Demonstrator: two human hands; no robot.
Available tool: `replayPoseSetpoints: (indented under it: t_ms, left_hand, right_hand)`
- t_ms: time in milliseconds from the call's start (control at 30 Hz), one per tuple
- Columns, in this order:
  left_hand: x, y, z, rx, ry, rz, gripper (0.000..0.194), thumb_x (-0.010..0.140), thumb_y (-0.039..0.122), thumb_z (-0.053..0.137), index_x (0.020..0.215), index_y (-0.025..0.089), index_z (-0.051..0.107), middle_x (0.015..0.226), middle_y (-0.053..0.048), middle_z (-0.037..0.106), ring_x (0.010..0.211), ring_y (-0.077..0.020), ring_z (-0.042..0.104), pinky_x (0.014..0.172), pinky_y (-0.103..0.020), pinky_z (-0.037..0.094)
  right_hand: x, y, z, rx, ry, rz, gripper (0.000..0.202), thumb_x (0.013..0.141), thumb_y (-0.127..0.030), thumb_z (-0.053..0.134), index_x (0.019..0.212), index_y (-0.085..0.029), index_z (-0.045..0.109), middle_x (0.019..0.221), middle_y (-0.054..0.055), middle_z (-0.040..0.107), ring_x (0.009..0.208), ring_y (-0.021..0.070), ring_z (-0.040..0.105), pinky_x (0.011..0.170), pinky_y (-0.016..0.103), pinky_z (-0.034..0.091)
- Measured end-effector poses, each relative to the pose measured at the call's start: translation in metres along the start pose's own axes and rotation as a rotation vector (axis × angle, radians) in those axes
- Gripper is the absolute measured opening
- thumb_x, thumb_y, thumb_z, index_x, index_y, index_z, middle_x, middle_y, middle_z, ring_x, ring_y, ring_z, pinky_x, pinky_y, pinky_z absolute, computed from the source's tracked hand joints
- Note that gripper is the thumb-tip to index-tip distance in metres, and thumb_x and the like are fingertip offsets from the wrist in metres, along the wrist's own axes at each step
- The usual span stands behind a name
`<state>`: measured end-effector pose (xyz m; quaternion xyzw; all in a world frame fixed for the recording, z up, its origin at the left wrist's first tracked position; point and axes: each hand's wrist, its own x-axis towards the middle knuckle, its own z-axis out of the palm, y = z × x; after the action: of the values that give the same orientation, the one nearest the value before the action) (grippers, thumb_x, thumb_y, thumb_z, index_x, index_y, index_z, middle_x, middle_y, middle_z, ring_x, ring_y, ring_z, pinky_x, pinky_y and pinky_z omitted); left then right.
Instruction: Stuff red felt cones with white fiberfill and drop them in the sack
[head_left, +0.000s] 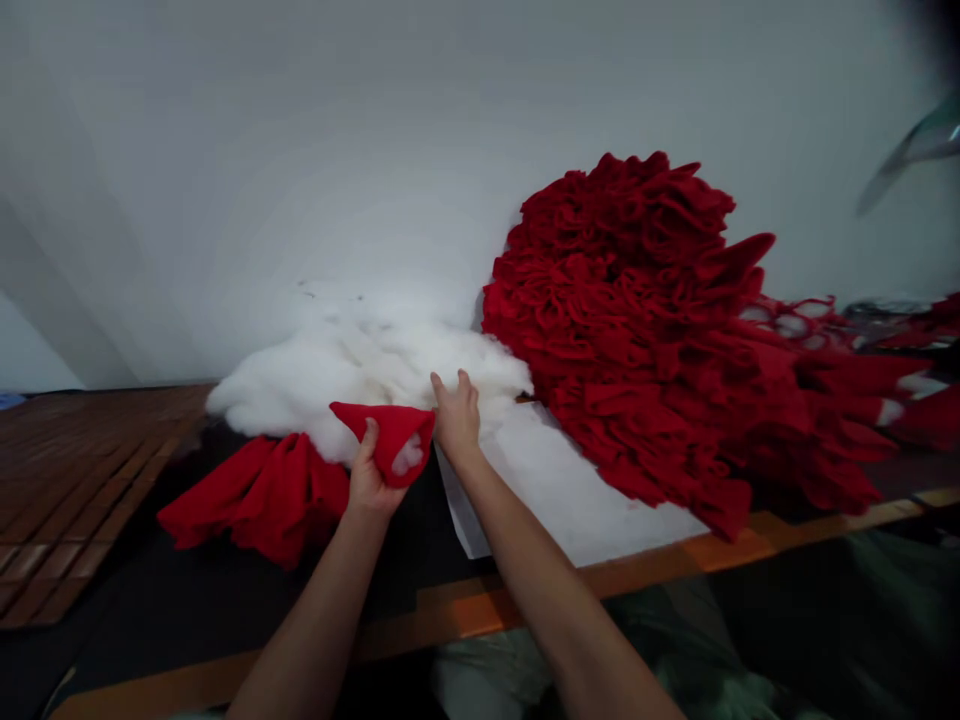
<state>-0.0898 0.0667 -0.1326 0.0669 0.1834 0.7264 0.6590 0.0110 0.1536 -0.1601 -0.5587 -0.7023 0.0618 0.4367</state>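
Note:
My left hand point(373, 482) is closed round a small red cone-shaped fabric piece point(375, 425), its pointed end to the left and its open end facing right. A tuft of white stuffing point(408, 455) shows inside that opening. Just to the right, my right hand point(457, 415) reaches to the front of a fluffy pile of white fiberfill point(300, 375), thumb and fingers apart. Nothing shows between those fingers. Below the fiberfill, left of my left hand, several red fabric pieces point(259, 500) lie in a small heap.
A tall heap of red fabric pieces point(622, 300) leans against the wall at right. White paper point(570, 500) lies before it. Brown strips point(82, 470) are stacked at left. Orange-brown edging point(480, 612) runs along the table front.

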Motion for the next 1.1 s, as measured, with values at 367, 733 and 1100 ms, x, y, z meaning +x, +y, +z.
replayPoseSetpoints:
  t_ms: [367, 733, 1100]
  left_hand:
    - [0.011, -0.021, -0.014, 0.105, -0.097, -0.262, 0.031, 0.077, 0.033, 0.056, 0.095, 0.008, 0.058, 0.087, -0.013, 0.068, 0.079, -0.0209, 0.065, 0.074, -0.033, 0.052]
    - [0.03, -0.028, -0.002, 0.104, -0.063, -0.279, 0.018, 0.073, 0.029, 0.06, 0.077, 0.012, 0.059, 0.071, -0.006, 0.066, 0.069, -0.017, 0.064, 0.059, -0.026, 0.053]
    - [0.006, -0.033, 0.005, 0.091, -0.092, -0.308, 0.026, 0.077, 0.036, 0.055, 0.078, 0.01, 0.061, 0.073, -0.007, 0.068, 0.067, -0.0173, 0.064, 0.069, -0.03, 0.052]
  right_hand:
    - [0.004, 0.026, -0.028, 0.393, -0.251, 0.04, 0.022, 0.073, -0.029, 0.047, 0.08, -0.015, 0.063, 0.062, 0.0, 0.063, 0.055, 0.0141, 0.056, 0.051, 0.024, 0.045]
    - [-0.046, 0.037, -0.089, 1.029, 0.063, 0.181, 0.007, 0.062, -0.027, 0.067, 0.067, -0.024, 0.063, 0.067, -0.004, 0.062, 0.067, 0.0136, 0.055, 0.07, 0.031, 0.046]
    - [-0.083, -0.018, -0.1, 0.973, -0.134, 0.122, 0.007, 0.068, -0.021, 0.058, 0.075, -0.021, 0.062, 0.082, 0.002, 0.056, 0.078, 0.0154, 0.053, 0.074, 0.032, 0.044]
